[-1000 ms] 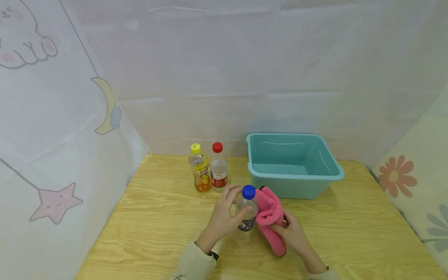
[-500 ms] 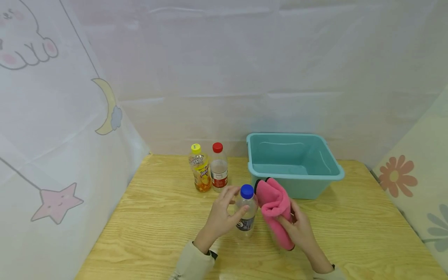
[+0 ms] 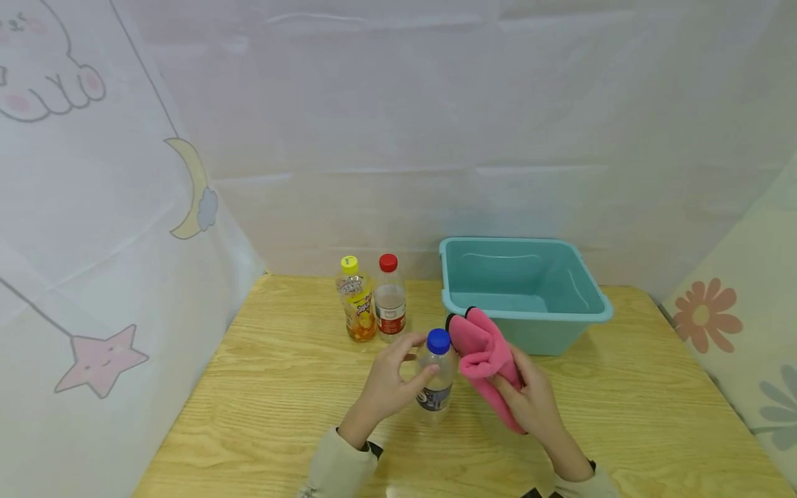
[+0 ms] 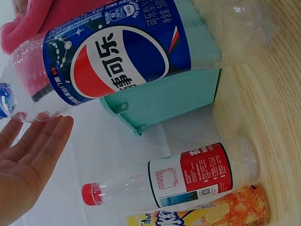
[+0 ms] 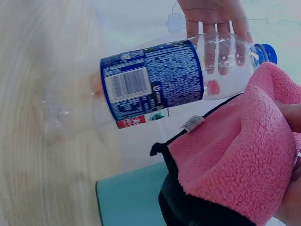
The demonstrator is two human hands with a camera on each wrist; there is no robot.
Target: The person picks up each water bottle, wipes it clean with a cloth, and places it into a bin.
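A clear Pepsi bottle (image 3: 434, 399) with a blue cap stands upright on the table. My left hand (image 3: 387, 386) holds it around the shoulder, fingers behind and thumb in front. Its blue label (image 4: 117, 59) fills much of the left wrist view. On the other side, my right hand (image 3: 532, 401) grips a folded pink fleece cloth (image 3: 488, 356) with dark edging, thumb on the near face. In the right wrist view the cloth (image 5: 235, 146) overlaps the bottle's neck near the cap (image 5: 268, 54), and the left fingers (image 5: 218, 47) show through the clear plastic.
Behind the left hand stand a yellow-capped drink bottle (image 3: 358, 308) and a red-capped bottle (image 3: 389, 304), side by side. A teal plastic bin (image 3: 517, 328) sits at the back right, close behind the cloth. Printed white sheets (image 3: 373, 124) hang around the wooden table (image 3: 261, 415).
My right hand has moved the cloth up and slightly right, closer to the bin's front. The blue-capped bottle has shifted a little left with my left hand around it.
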